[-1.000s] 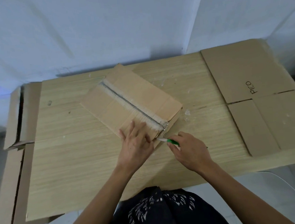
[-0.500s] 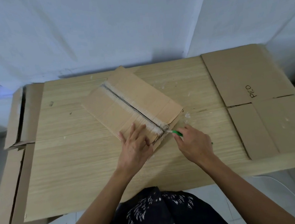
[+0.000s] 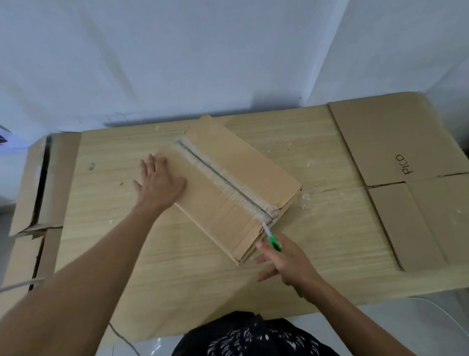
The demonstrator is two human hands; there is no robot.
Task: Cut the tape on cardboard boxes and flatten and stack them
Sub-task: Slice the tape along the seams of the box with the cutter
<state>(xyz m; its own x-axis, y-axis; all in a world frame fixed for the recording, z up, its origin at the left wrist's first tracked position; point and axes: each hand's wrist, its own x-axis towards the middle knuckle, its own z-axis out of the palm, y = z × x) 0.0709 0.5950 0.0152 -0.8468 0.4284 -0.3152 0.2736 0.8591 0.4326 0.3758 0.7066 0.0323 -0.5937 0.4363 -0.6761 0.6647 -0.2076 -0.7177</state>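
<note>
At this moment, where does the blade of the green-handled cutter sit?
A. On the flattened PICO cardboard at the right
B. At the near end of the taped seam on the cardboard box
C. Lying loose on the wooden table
B: the right hand holds the green-handled cutter with its blade tip at the near end of the taped seam on the brown cardboard box.

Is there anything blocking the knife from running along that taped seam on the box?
Nothing visible does. The knife in the right hand meets the near end of the taped seam, which lies bare along the box. The left hand presses the box's far-left edge, off the seam.
</note>
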